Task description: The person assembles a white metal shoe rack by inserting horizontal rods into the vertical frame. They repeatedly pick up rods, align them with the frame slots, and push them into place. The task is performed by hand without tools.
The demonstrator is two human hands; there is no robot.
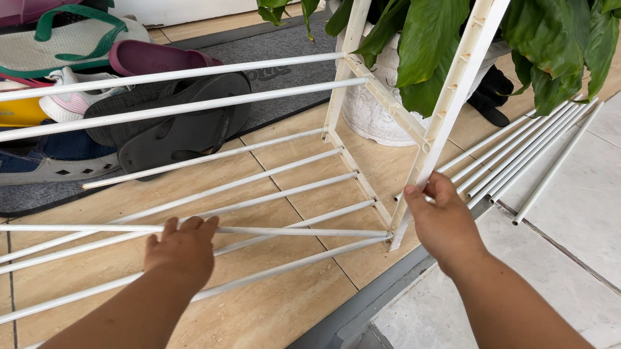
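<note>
Two bare hands work on a white rack frame [448, 81] standing on the tan tiled floor [259, 334]. Right hand [439, 218] clasps the frame's upright near its lower end; left hand [181, 249] lies loosely spread over the thin white rods [284, 199] slanting across the floor. Loose rods [522, 157] lie near a potted plant [423, 30]; sandals [65, 50] crowd the doormat [286, 53].

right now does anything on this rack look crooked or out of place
Yes. One white rod under the left hand lies slanted across the lower rods instead of parallel to them. The right hand grips the side frame; spare rods lie loose on the floor.
</note>
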